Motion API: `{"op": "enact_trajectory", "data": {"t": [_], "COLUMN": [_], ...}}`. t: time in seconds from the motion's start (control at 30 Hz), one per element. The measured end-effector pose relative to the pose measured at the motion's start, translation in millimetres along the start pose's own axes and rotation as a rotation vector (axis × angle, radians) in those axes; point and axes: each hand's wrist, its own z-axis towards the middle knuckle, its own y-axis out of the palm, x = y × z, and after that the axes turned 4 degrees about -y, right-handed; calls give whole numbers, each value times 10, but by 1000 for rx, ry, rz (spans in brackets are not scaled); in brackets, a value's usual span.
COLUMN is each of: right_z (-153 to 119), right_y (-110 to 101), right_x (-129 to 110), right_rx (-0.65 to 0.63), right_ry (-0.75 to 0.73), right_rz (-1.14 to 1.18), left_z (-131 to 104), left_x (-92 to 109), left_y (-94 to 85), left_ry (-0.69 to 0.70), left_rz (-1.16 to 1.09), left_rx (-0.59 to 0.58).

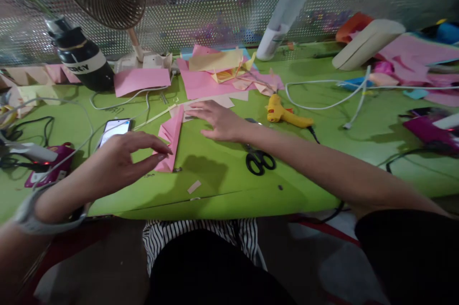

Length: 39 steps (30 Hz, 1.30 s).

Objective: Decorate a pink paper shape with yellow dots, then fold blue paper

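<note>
Nearby, folded paper [175, 137], dark bottle [81, 51], contents hidden

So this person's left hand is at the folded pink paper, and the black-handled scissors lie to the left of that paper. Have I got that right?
Not quite: the scissors lie to the right of the folded pink paper, as the head view shows. The left hand is indeed at that paper.

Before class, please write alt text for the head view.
A person's left hand is at a folded pink paper on a green table, the open right hand near its far end; black-handled scissors and a yellow glue gun lie farther right.
</note>
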Motion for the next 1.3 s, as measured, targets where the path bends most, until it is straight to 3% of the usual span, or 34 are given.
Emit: {"op": "enact_trajectory", "data": {"t": [0.07, 0.13, 0.2, 0.3, 0.4, 0.47, 0.6, 0.8, 0.9, 1.03, 1.2, 1.3], "right_z": [87, 196, 305, 438, 536, 595, 710, 654, 386, -84, -529, -710], "right_y": [131, 249, 319, 318, 255, 220, 170, -128, -341, -444, -259, -106], "right_x": [-21, -30, -28, -17, -7, -8, -43, -163, -296, -570, -896, -1001], "right_rx": [12, 8, -10, -41, -92, -153, -220, -81, -99, -201, -115, -68], "right_ry": [-117, -198, -249, -293, -300, -301, -328, -350, -260, 74, 523, 569], "right_rz": [-89, -164, -229, -288, -299, -289, -291, -233, -132, 92, 655, 927], "left_z": [-143, -248, -305, -308, -259, -244, -333, -549, -480, -107, 531, 850], "left_x": [-18, -51, -94, -165, -232, -266, -313, -509, -642, -769, -837, -871], "left_y": [-118, -108, 10, 265, 450, 478, 301, -214, -366, -365, -218, -125], "left_ry": [-67, -66, -6, -13, -23, 20, 99, 135, 120, 175, 248, 306], "left_rz": [10, 52, 152, 268, 241, 201, 212, 370, 446, 396, 426, 432], "left_rx": [2, 56, 72, 7, -66, -107, -58, 90, 173, 104, 47, 30]}}
